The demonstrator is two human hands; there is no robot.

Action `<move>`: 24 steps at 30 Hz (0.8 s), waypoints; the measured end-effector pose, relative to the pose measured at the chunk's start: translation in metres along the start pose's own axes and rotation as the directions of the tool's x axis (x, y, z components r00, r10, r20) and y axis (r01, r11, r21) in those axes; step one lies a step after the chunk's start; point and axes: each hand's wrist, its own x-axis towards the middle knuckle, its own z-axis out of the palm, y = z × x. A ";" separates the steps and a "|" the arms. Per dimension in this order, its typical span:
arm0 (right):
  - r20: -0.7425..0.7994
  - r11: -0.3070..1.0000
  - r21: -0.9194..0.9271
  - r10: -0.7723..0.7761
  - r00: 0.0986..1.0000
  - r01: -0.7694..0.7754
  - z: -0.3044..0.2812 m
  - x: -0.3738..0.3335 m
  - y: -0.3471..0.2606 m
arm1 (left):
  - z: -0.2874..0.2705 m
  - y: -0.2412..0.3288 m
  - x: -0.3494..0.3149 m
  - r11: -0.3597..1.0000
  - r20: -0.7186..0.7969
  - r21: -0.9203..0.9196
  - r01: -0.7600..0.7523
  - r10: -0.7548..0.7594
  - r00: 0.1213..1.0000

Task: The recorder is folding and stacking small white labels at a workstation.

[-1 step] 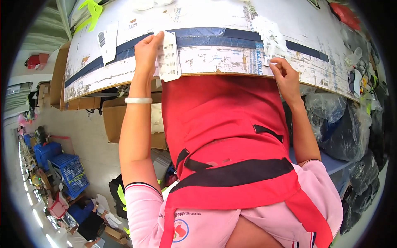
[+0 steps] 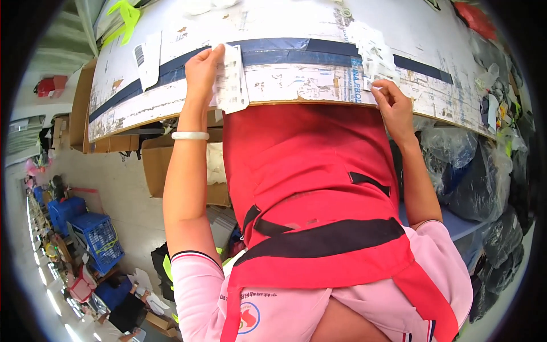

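Note:
My left hand (image 2: pixel 202 71) is closed on the edge of a stack of white label sheets (image 2: pixel 232 85), thumb on top. Printed marks on the sheets are smeared by motion, and their lower end reaches the front edge of the board-topped table (image 2: pixel 296 85). At the right, my right hand (image 2: pixel 394 108) has thumb and forefinger brought together at the table edge. Just beyond those fingertips lies a loose heap of white slips (image 2: pixel 376 54). Whatever sits in the right pinch is too small to make out.
Dark blue tape (image 2: pixel 279 51) runs across the tabletop. Another white label sheet (image 2: pixel 150 60) lies left of my left hand. Clear plastic bags (image 2: pixel 473 176) crowd the right side, under the table's edge. Cardboard boxes (image 2: pixel 156 168) and a blue crate (image 2: pixel 102 242) stand at the left.
The print on the held label sheets has gone from readable lines to a blur. Both hands keep nearly the same place.

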 end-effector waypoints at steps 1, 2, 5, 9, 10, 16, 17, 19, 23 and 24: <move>-0.036 0.999 0.034 0.026 0.999 -0.025 -0.006 -0.004 0.007 | -0.002 -0.009 0.008 0.972 -0.051 0.220 -0.076 0.089 0.995; -0.055 0.999 0.025 0.039 0.998 -0.038 -0.010 -0.005 0.009 | -0.010 -0.017 0.018 0.891 -0.082 0.432 -0.141 0.194 0.977; -0.128 0.994 0.001 -0.111 0.986 0.112 -0.021 0.000 0.024 | -0.018 -0.030 0.019 0.625 -0.050 0.696 -0.353 0.533 0.845; -0.108 0.992 -0.120 -0.050 0.993 0.036 -0.051 -0.007 0.046 | 0.041 0.008 -0.020 0.649 0.134 0.573 -0.501 0.528 0.838; -0.118 0.992 -0.125 -0.040 0.992 0.025 -0.053 -0.009 0.052 | 0.057 0.014 -0.029 0.658 0.226 0.519 -0.546 0.511 0.830; -0.081 0.952 -0.275 -0.162 0.983 0.134 -0.057 -0.009 0.061 | 0.158 0.015 -0.077 0.720 0.581 0.324 -0.614 0.361 0.729; -0.065 0.949 -0.272 -0.180 0.982 0.156 -0.056 -0.008 0.065 | 0.170 0.011 -0.079 0.716 0.609 0.314 -0.623 0.352 0.711; -0.048 0.950 -0.262 -0.192 0.980 0.173 -0.058 -0.006 0.073 | 0.191 0.008 -0.080 0.713 0.646 0.304 -0.632 0.333 0.687; 0.027 0.957 -0.149 -0.248 0.968 0.249 -0.062 0.008 0.081 | 0.220 0.005 -0.078 0.713 0.675 0.308 -0.630 0.302 0.673; 0.022 0.960 -0.141 -0.242 0.970 0.243 -0.062 0.013 0.083 | 0.225 0.004 -0.076 0.698 0.684 0.306 -0.647 0.312 0.660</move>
